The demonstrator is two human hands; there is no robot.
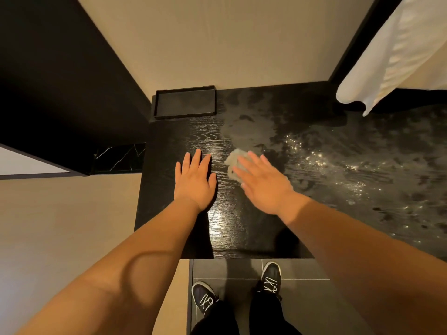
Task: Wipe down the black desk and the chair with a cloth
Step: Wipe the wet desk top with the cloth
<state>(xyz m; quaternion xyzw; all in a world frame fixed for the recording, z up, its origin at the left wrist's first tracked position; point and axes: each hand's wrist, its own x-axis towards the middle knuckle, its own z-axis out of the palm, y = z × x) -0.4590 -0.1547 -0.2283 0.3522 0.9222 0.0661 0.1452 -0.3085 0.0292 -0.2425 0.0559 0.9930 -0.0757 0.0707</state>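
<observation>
Your right hand [263,183] is down flat on the cloth [235,164], fingers spread and stretched out rather than curled, palm pressing the pale fabric onto the black desk [242,226]; it isn't pinched or gripped, only pinned under your fingers, with its crumpled far edge poking out beyond your fingertips; the hand looks slightly blurred; your left hand [194,181] lies just beside it, also open and flat, palm on the bare wood grain, holding nothing, the two hands close but not touching

Over to the right of the cloth the desktop is streaked and blotchy with wet patches that catch the light in little glints; the strip under and near your left hand reads drier, with the grain showing clean; at the far left corner of the desk a shallow black tray [185,102] sits against the beige wall; a white towel [391,56] hangs in at the upper right, above the far right part of the desk

You're standing at the near edge, black shoes [271,278] on grey floor tiles; the chair isn't anywhere in this view
</observation>
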